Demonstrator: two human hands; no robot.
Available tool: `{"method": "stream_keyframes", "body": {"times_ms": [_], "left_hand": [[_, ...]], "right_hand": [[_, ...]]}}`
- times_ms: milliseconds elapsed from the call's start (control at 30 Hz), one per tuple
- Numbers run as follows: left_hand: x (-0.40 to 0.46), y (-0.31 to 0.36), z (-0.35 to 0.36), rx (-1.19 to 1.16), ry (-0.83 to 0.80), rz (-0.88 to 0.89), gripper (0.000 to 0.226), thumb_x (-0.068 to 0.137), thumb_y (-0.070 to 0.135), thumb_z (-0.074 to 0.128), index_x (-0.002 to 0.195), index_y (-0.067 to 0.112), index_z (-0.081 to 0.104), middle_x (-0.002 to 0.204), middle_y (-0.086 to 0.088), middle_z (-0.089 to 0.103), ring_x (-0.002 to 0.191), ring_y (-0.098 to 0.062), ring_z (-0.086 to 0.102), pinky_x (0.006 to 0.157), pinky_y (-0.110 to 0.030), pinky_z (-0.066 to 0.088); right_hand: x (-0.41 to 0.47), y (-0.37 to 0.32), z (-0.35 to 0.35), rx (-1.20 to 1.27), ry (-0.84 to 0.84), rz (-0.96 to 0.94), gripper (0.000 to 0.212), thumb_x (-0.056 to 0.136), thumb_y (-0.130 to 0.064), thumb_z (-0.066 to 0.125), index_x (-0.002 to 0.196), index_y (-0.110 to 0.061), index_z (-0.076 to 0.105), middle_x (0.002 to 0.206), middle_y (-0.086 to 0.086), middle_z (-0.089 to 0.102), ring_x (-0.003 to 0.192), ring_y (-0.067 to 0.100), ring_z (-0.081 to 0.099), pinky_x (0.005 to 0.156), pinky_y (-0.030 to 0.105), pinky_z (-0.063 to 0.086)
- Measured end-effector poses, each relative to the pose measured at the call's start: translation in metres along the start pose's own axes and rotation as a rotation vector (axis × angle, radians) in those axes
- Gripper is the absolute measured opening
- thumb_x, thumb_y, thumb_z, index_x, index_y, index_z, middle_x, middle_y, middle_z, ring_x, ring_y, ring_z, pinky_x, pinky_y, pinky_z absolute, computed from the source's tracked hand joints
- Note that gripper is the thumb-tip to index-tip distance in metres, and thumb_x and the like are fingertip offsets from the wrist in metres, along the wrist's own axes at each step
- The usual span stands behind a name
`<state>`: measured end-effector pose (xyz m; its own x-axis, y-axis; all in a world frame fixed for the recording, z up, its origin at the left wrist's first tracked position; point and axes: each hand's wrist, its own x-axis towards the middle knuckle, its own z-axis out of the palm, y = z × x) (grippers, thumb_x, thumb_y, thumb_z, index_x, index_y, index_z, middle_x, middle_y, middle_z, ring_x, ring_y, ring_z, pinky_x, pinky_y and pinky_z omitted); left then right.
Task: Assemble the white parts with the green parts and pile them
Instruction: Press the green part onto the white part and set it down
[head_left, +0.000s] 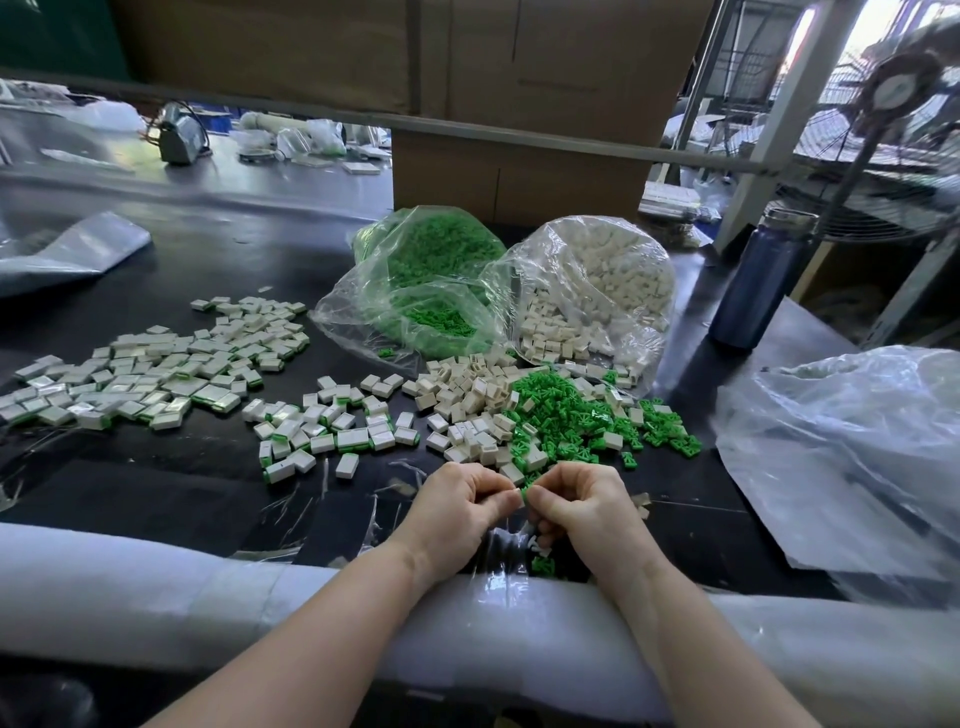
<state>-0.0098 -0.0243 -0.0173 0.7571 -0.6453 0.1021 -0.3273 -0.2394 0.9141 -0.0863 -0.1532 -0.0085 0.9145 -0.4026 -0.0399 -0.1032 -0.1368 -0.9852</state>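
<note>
Progress stands at roughly the midpoint, we judge; finished pieces (156, 374) lie heaped at ten o'clock; loose white parts (467, 410) and green parts (566, 415) wait at twelve o'clock, with two bags (597, 291) of stock behind them; our left hand (460, 501) and right hand (582, 504) meet at centre, fingers curled, pinching one small green-edged piece (523, 492) between them.

Daylight enters from about one o'clock, where the window (878, 31) is blown out white. The dark worktop (208, 260) shows soft sheen, and glare spots sit on the plastic wrap (498, 587) at six o'clock. Edges bow with wide-angle distortion; the far background looks slightly soft.
</note>
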Motion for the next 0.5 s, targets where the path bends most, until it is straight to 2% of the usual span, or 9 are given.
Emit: {"method": "stream_keyframes", "body": {"times_ms": [100,300,433,500], "left_hand": [[0.0004,-0.0003,-0.0011,0.006,-0.017,-0.004,0.011,0.085,0.015,0.066,0.078,0.023,0.067,0.069,0.014,0.064,0.062,0.012,0.057,0.064,-0.005,0.042],[0.0002,-0.0001,0.0004,0.016,-0.005,-0.007,0.007,0.086,0.016,0.064,0.088,0.015,0.071,0.073,0.012,0.065,0.064,0.008,0.057,0.066,-0.006,0.042],[0.0006,0.003,0.0034,0.009,0.038,0.037,0.013,0.088,0.017,0.063,0.097,0.012,0.07,0.084,0.002,0.068,0.078,-0.008,0.062,0.076,-0.018,0.049],[0.0006,0.004,0.0038,-0.019,0.041,0.029,0.015,0.084,0.015,0.067,0.098,0.016,0.064,0.08,-0.001,0.064,0.071,-0.012,0.058,0.072,-0.024,0.05]], "right_hand": [[-0.001,-0.0008,-0.0008,-0.004,-0.023,-0.009,0.016,0.085,0.003,0.061,0.07,-0.001,0.061,0.053,0.004,0.059,0.047,0.011,0.054,0.046,0.022,0.049],[0.0002,-0.0004,-0.0001,0.002,-0.002,-0.014,0.015,0.085,0.003,0.061,0.07,0.0,0.062,0.054,0.007,0.059,0.045,0.012,0.054,0.045,0.022,0.048],[0.0025,0.0007,0.0002,0.045,0.065,-0.024,0.013,0.084,0.0,0.063,0.071,0.001,0.062,0.052,0.005,0.059,0.045,0.014,0.054,0.045,0.023,0.048],[0.0028,0.0016,0.0001,0.096,0.063,-0.002,0.013,0.083,0.001,0.063,0.07,0.002,0.061,0.049,0.004,0.059,0.043,0.013,0.054,0.042,0.022,0.046]]}}
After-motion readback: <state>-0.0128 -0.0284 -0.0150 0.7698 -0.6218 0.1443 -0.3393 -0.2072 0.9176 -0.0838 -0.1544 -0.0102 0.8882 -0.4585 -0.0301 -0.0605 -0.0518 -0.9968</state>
